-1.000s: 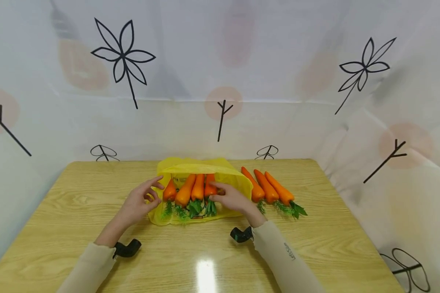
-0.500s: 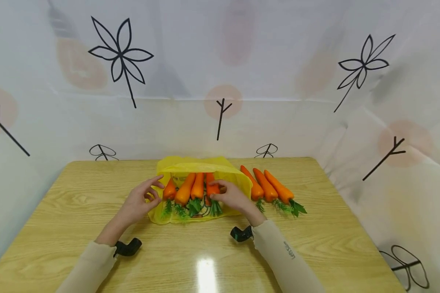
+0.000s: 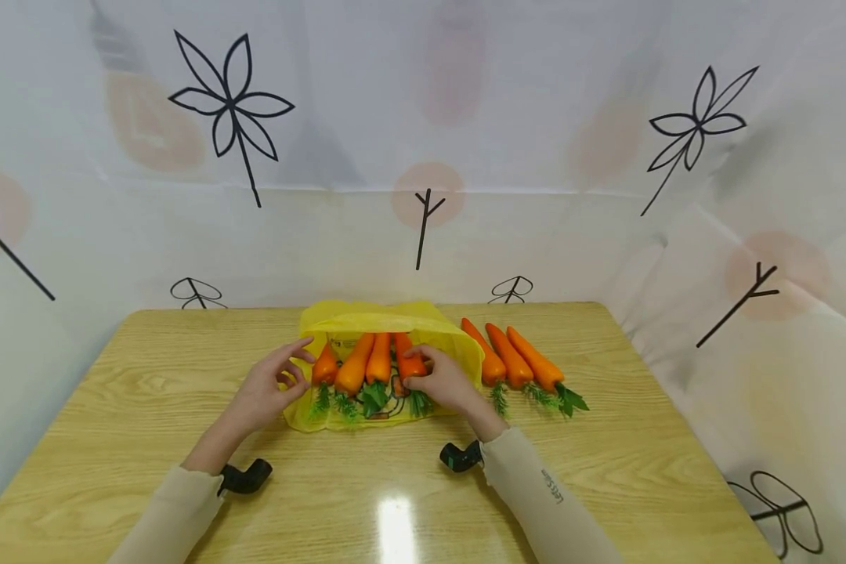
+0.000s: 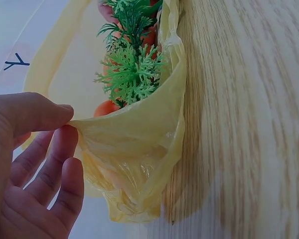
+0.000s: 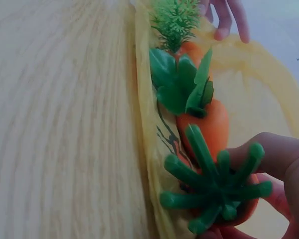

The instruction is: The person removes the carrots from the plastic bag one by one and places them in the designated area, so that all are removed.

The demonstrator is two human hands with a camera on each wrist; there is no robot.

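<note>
A yellow plastic bag [image 3: 388, 319] lies on its side with its mouth facing me. My left hand [image 3: 271, 388] pinches the rim at the bag's left side between thumb and forefinger, plainly seen in the left wrist view. Inside the mouth lie several carrots with leafy tops, among them an orange carrot [image 3: 356, 368]. At the right of that row my right hand [image 3: 447, 382] grips a redder carrot [image 3: 409, 364] by its thick end. In the right wrist view, stubby green stalks [image 5: 219, 184] top this carrot and hide part of the fingers.
Right of the bag, three more carrots [image 3: 518, 356] lie side by side on the wooden table [image 3: 324, 501], tops toward me. A patterned white cloth [image 3: 536, 157] hangs behind the table's back edge.
My right hand has shifted the redder carrot slightly to the right, widening the gap to the carrot beside it. My left hand stays at the bag's rim.
</note>
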